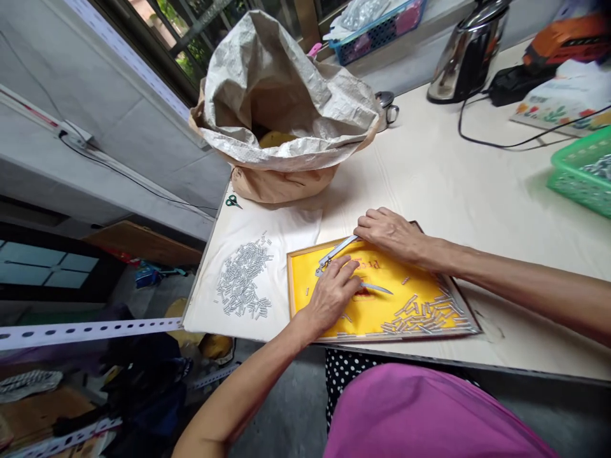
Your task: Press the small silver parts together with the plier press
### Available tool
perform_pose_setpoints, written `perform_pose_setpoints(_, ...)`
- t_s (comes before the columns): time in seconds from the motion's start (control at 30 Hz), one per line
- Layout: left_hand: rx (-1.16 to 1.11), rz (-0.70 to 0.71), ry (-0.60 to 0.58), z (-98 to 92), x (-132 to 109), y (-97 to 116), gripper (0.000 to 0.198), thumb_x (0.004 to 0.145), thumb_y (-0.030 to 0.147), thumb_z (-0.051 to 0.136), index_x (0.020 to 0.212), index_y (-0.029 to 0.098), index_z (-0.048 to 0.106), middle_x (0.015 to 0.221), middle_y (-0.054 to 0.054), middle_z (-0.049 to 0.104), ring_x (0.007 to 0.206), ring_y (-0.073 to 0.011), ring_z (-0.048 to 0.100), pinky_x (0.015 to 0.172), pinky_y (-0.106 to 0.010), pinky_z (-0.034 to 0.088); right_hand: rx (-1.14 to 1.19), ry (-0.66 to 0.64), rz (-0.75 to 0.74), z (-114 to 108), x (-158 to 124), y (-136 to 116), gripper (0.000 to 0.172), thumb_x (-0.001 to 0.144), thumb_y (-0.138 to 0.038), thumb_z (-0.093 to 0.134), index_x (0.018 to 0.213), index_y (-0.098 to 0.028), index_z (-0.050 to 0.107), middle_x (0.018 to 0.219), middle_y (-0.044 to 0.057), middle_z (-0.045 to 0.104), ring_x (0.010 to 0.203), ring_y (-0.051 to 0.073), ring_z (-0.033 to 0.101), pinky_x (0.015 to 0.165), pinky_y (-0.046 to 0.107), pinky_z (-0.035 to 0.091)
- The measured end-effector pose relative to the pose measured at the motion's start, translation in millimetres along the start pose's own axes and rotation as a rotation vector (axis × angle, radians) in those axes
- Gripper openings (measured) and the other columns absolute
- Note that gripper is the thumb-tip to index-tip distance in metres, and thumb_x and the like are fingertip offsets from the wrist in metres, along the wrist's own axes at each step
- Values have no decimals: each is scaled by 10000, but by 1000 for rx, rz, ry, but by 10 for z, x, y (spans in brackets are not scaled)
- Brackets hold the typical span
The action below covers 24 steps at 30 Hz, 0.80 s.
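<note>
A silver pliers-like hand tool [338, 249] lies over a yellow-lined shallow tray [329, 299], its two long arms spread apart and its jointed end at the left. My right hand [389, 234] is closed round the end of its upper arm, at the tray's far edge. My left hand [331, 292] is bent over the tool near the joint, covering part of the curved lower arm; its thumb and anything between the fingertips are hidden. Small silver metal tubes [424, 316] lie heaped in the tray's near right corner, with a few loose ones elsewhere on the yellow.
Left of the tray, a pile of similar small metal pieces [243, 280] lies on white cloth. Green-handled scissors [233, 201] are near the table's left edge. A large open woven sack [286, 181] stands behind. A kettle [470, 57] and green basket [580, 172] are at right.
</note>
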<state>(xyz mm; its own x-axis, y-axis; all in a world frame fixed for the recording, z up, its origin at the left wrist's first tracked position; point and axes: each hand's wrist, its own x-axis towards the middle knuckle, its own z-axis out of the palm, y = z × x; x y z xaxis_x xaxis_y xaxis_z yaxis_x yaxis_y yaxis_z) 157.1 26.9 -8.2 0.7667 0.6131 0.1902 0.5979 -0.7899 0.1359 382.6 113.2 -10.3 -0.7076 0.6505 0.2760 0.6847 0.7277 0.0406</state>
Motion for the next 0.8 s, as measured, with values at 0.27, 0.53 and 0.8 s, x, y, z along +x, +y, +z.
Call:
perform_pose_setpoints(0.27, 145, -401, 221, -166, -3, -496, 243, 1003, 308, 474, 1014, 215, 699, 1062, -91, 671, 1040, -221, 593, 894, -376, 532, -17, 18, -18, 142, 236, 120, 231, 967, -163, 472, 852, -227, 662, 836, 58, 636, 865, 229, 449, 749, 372, 251)
perform_pose_setpoints(0.53, 283, -1150, -23, -342, -310, -1644, 310, 975, 347, 474, 996, 141, 705, 1097, -173, 666, 1128, -325, 533, 847, -392, 477, 197, 55, 105, -3, -69, -404, 243, 1019, -330, 442, 953, -195, 632, 931, 78, 644, 867, 220, 522, 786, 358, 308)
perform_pose_setpoints(0.8, 276, -1157, -136, -228, -179, -1895, 264, 936, 241, 492, 1077, 150, 695, 1153, -174, 677, 1150, -309, 577, 873, -384, 479, 292, -56, 160, 209, -382, -819, 115, 976, -206, 500, 989, -187, 612, 919, 62, 637, 834, 205, 544, 752, 333, 324)
